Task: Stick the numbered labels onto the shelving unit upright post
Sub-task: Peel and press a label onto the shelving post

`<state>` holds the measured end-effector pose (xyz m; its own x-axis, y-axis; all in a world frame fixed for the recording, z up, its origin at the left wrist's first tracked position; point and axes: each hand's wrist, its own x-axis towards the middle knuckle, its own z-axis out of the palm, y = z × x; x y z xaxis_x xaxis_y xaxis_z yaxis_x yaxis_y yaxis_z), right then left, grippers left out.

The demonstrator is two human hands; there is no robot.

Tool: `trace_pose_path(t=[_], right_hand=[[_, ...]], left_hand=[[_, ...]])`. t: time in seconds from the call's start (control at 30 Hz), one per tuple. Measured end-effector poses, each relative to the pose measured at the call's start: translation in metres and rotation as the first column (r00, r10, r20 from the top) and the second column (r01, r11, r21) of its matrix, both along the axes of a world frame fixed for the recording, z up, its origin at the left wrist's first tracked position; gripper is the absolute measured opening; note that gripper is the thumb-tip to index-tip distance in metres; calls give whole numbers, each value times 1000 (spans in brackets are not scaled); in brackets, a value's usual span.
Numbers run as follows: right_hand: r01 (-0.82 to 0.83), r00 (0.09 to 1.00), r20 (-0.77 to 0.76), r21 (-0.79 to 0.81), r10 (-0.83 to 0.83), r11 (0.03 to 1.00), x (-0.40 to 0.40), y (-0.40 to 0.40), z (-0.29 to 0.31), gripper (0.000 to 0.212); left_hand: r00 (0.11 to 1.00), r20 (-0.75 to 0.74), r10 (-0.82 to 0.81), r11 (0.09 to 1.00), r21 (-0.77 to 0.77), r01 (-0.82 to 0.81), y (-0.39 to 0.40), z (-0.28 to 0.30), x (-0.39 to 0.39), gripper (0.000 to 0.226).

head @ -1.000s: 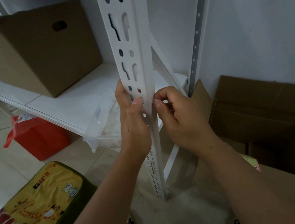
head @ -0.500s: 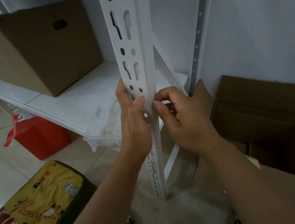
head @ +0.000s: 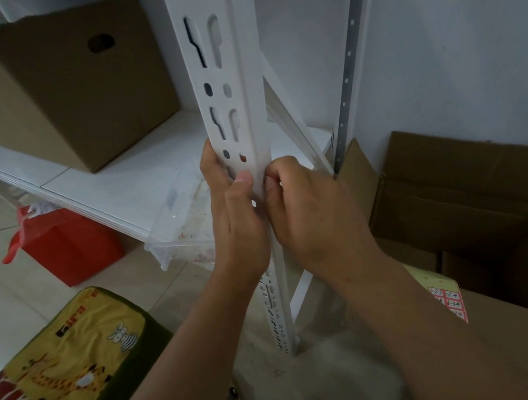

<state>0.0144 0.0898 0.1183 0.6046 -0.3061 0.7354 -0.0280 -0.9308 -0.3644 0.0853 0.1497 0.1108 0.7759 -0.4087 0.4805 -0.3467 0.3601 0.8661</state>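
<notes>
- White metal post [head: 243,70] stands upright at the shelf's front corner.
- Left hand [head: 239,225] wraps the post, thumb pressed on its face.
- Right hand [head: 313,214] pinches at the post's edge; a label isn't visible there.
- Label sheet [head: 448,302] lies on a cardboard box [head: 515,335], lower right.

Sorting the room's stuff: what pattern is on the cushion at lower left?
Yellow cushion with giraffe and zebra cartoons, head view.

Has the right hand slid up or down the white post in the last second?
No. The right hand keeps pinching at the upright post level with the left hand's thumb, just under the same small holes.
</notes>
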Motion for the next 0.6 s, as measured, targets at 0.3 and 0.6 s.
trace_pose_path(t=[0.3, 0.6], right_hand=[[7, 998, 50, 313, -24, 950, 1, 0, -3, 14], [-139, 990, 27, 425, 141, 895, -5, -5, -8, 13]], left_hand=[[997, 68, -35, 999, 28, 33, 4, -1, -3, 53], [999, 36, -35, 999, 40, 34, 6, 2, 1, 52]])
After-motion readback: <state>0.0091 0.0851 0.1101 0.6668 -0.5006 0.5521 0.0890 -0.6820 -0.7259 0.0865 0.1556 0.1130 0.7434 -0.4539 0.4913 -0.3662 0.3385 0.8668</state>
